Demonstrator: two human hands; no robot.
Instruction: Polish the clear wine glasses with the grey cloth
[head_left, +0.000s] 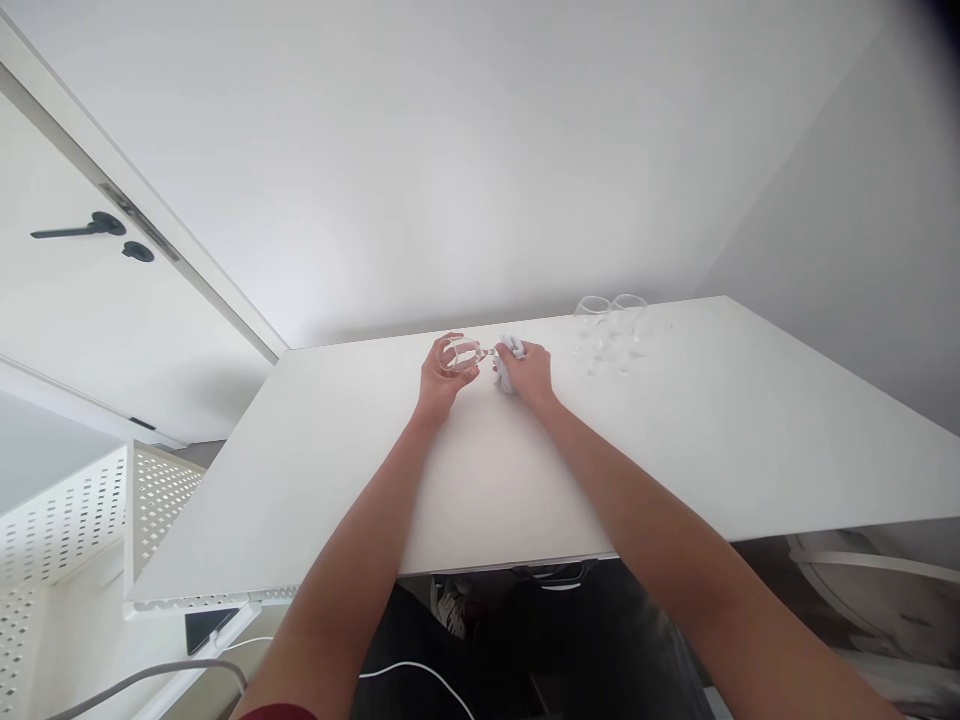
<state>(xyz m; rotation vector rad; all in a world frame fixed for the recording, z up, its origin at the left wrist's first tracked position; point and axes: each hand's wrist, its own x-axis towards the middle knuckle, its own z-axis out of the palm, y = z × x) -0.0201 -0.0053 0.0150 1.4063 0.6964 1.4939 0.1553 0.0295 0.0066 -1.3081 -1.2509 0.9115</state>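
Note:
My left hand (442, 380) is closed around the bowl of a clear wine glass (463, 353), which lies sideways in the air above the white table (480, 480). The stem points right, toward my other hand. There my right hand (531, 372) grips a pale grey-white cloth (507, 370) wrapped about the foot end of the glass, so the foot itself is hidden. Farther right, two more clear wine glasses (628, 318) stand upright, close together near the back of the table.
A pale wall rises behind the table's back edge. At left are a white door with a dark handle (82, 228) and a perforated white panel (161, 495) beside the table. Cables (150, 672) hang at lower left. A curved white frame (877, 565) shows at lower right.

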